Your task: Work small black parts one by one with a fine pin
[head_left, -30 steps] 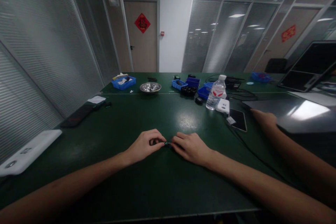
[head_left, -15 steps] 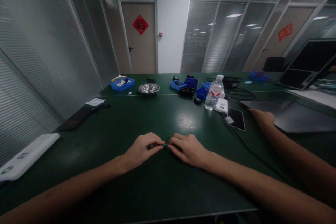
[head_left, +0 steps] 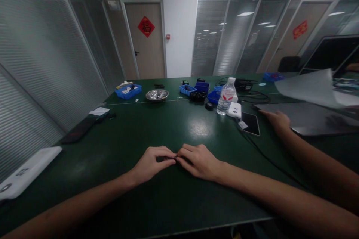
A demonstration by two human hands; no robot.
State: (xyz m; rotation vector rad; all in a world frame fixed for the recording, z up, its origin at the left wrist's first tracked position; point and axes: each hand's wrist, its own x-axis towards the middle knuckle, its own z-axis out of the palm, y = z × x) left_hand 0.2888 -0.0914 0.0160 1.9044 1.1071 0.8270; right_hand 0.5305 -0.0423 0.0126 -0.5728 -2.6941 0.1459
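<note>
Both hands meet low over the green table (head_left: pixel 179 198), fingertips close together. My left hand (head_left: pixel 153 162) pinches one end of a small slim object (head_left: pixel 174 158), with thumb and forefinger. From the other side my right hand (head_left: pixel 198 160) has its thumb and fingers closed at the same object. Only a thin, shiny sliver of it shows between the fingertips; the rest is hidden, and its kind is too small to tell.
Another person's hand (head_left: pixel 277 121) rests on a dark flat panel (head_left: pixel 311 117) at the right, under a lifted pale sheet (head_left: pixel 308 87). A water bottle (head_left: pixel 226 97), blue trays (head_left: pixel 128 91) and a metal dish (head_left: pixel 157 96) stand farther back. A white device (head_left: pixel 30 171) lies at left.
My fingertips have drawn closer together, so less of the small object shows. At the right, a pale sheet has come up over the dark panel. The view has shifted slightly.
</note>
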